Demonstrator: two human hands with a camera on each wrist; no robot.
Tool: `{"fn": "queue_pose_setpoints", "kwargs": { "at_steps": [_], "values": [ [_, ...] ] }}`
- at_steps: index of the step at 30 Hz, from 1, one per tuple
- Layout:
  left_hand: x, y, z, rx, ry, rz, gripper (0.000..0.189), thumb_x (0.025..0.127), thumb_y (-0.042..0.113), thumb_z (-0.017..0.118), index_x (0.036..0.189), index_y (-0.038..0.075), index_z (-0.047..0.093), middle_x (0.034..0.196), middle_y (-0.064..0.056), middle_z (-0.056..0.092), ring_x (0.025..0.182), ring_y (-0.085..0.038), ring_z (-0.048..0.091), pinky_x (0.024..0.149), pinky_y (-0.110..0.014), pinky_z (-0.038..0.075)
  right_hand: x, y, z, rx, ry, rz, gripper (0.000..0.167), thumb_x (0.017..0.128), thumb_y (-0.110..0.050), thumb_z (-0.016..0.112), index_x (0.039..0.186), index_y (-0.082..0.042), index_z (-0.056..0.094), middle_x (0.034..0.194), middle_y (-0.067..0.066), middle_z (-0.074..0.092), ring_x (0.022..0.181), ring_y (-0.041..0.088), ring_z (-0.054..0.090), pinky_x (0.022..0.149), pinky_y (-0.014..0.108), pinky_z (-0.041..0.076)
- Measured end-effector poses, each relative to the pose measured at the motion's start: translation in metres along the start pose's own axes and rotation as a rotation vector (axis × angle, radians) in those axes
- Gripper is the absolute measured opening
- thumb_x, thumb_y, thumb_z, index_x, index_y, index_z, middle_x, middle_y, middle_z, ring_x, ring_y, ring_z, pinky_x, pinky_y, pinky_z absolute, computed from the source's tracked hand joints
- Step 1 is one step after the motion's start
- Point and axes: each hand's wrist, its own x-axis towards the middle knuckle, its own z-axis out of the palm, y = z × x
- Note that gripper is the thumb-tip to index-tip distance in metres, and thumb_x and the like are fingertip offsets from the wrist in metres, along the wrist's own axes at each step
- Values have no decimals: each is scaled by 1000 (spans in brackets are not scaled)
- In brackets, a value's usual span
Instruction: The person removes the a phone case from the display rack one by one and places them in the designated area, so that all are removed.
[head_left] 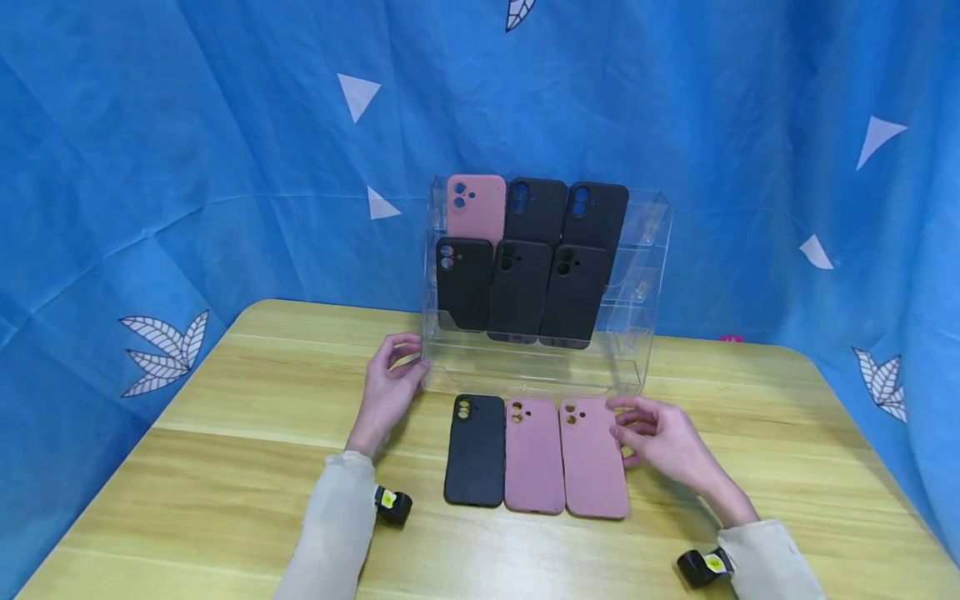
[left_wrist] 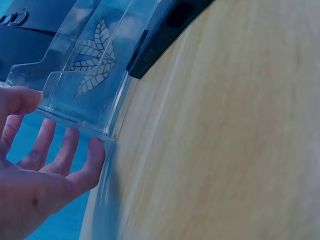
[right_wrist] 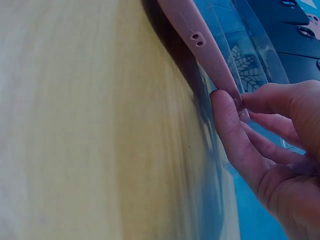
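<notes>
- We saw the right pink case [head_left: 596, 467] on the table [head_left: 225, 467], rightmost in a row of three in front of the clear stand [head_left: 648, 275]; the right hand [head_left: 663, 433] pinched it near its upper right corner between thumb and finger.
- That hold took in only a small part of the edge, so we judged the case could swing or slip free if it were raised quickly.
- We could not tell whether any of it was off the table; a sideways pull to the left could nudge the middle pink case [head_left: 534, 467] just beside it.
- The left hand [head_left: 390, 387] had its fingers spread and loosely bent, tips against the stand's left side; how firmly they bore we could not tell. A hard push there could skid the stand, which looked light.
- The lower black cases [head_left: 519, 292] leaned upright in the stand, an upper pink case [head_left: 477, 204] above and behind them; we thought a jolt could make them slide or tip.
- The flat black case [head_left: 475, 458] lay leftmost in the row; if the stand slid toward the person, it could butt against it.
</notes>
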Motion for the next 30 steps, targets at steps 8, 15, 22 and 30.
{"fn": "queue_pose_setpoints", "kwargs": {
  "at_steps": [8, 15, 22, 30],
  "values": [
    [0, -1, -1, -2, -6, 1, 37, 96, -1, 63, 131, 9, 54, 133, -16, 56, 129, -40, 60, 73, -28, 57, 1, 2, 3, -31, 13, 18, 42, 97, -4, 65, 138, 3, 57, 118, 27, 69, 90, 20, 73, 65, 35, 64],
    [0, 0, -1, -1, -9, -1, 37, 96, -1, 62, 131, 9, 54, 133, -17, 56, 130, -41, 60, 75, -30, 58, 2, 0, 5, -31, 7, 37, 42, 97, -4, 65, 138, 3, 57, 118, 26, 68, 91, 21, 73, 66, 35, 64],
    [1, 0, -1, -2, -15, -5, 38, 95, -2, 63, 131, 9, 54, 134, -17, 56, 129, -41, 60, 74, -28, 58, 2, -3, 9, -46, 20, 65, 41, 96, -3, 65, 136, 1, 59, 118, 25, 66, 92, 23, 72, 66, 35, 64],
    [1, 1, -1, -13, -20, -17, 39, 94, -4, 63, 130, 8, 54, 134, -17, 56, 126, -41, 62, 69, -26, 56, 1, -4, 8, -88, 37, 64, 40, 95, -4, 67, 134, 2, 60, 119, 23, 66, 95, 24, 73, 67, 33, 64]
  ]
}}
